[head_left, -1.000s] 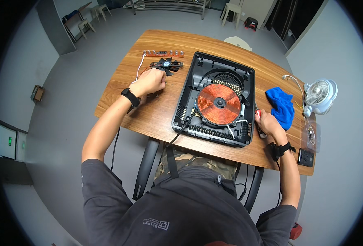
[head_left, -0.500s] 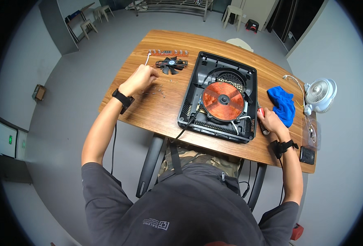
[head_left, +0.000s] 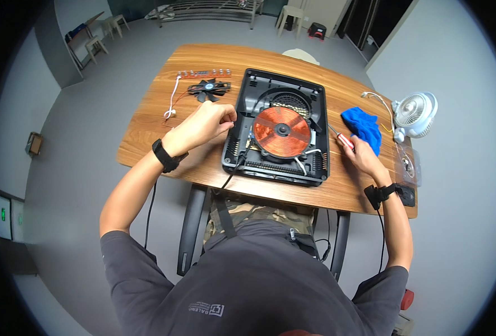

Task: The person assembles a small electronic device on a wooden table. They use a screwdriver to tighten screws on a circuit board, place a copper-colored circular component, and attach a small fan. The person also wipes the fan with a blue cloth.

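Observation:
An opened black appliance housing (head_left: 261, 84), like that of an induction cooker, lies on the wooden table. Inside it sits a round copper coil (head_left: 269, 136). My left hand (head_left: 203, 127) hovers at the housing's left edge, thumb and fingertips pinched together; anything between them is too small to make out. To the right of the housing, my right hand (head_left: 367, 158) grips a screwdriver (head_left: 345, 141) by its red and white handle. The thin shaft points up and left toward the housing's right side. A loose black fan (head_left: 209, 87) lies beyond my left hand.
A strip circuit board (head_left: 200, 74) with a white cable lies at the far left. On the right are a blue cloth (head_left: 362, 127), a small white fan (head_left: 415, 115), a clear plastic tray (head_left: 414, 168) and a dark flat object (head_left: 406, 196). A black cord leaves the housing's front.
My left hand has moved right, from the small screws on the table to the housing's edge. My right hand has raised the screwdriver, its shaft now toward the housing. The whole view has shifted.

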The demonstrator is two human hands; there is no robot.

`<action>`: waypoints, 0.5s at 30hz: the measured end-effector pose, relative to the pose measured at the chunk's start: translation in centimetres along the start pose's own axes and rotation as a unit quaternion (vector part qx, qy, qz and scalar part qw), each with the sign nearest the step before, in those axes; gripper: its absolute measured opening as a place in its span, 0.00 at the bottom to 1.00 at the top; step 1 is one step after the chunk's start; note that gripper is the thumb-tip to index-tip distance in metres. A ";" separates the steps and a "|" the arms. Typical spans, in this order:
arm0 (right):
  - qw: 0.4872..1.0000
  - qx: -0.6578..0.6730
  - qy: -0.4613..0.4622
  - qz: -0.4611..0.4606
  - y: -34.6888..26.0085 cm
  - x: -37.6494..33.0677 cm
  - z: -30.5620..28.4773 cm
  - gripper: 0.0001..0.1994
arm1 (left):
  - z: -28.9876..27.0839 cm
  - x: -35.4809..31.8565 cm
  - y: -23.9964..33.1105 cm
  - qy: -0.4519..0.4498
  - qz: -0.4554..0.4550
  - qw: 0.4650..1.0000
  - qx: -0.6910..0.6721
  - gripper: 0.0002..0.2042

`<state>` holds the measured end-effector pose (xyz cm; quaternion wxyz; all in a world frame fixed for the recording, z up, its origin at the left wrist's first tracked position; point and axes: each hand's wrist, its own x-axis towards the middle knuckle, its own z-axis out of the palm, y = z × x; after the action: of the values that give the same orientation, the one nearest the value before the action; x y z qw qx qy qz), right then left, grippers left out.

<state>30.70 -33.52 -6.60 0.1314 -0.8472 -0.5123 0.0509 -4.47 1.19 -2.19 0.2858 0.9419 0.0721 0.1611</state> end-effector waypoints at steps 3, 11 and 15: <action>0.998 0.011 0.050 -0.036 0.3 0.0 -4.7 0.14 | 1.0 1.4 1.4 -0.016 0.041 0.998 -0.037 0.06; 0.976 -0.021 0.014 -0.217 -9.7 2.8 -12.4 0.15 | 4.3 3.6 3.0 -0.041 0.022 0.995 -0.086 0.06; 0.955 -0.039 -0.020 -0.295 -14.0 3.7 -12.3 0.16 | 5.4 3.7 3.3 -0.043 0.015 0.993 -0.111 0.06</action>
<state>23.24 -26.17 9.24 0.0972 -0.6618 -0.7433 0.0067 1.06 -3.48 -3.63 0.3889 0.9113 0.0271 0.1322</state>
